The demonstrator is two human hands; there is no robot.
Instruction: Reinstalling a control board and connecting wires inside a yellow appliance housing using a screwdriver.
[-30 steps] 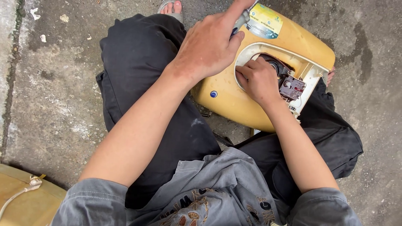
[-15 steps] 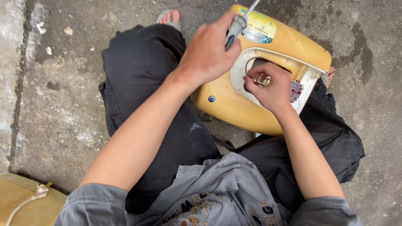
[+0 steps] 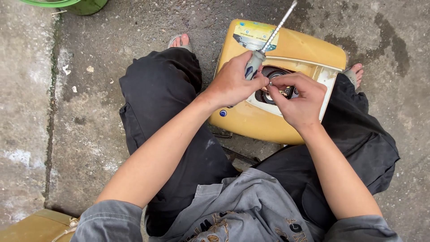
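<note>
Screwdriver (image 3: 268, 40) juts up from left hand (image 3: 235, 83) grip.

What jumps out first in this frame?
The yellow casing lying on the concrete between the seated person's knees, with a dark round opening in it. Above that opening the left hand grips a screwdriver whose metal shaft points up and away, while the right hand pinches something small beside it, too tiny to identify.

A grey-handled screwdriver (image 3: 264, 49) tilts shaft-up over the yellow plastic housing (image 3: 286, 49) with an open recess.
</note>
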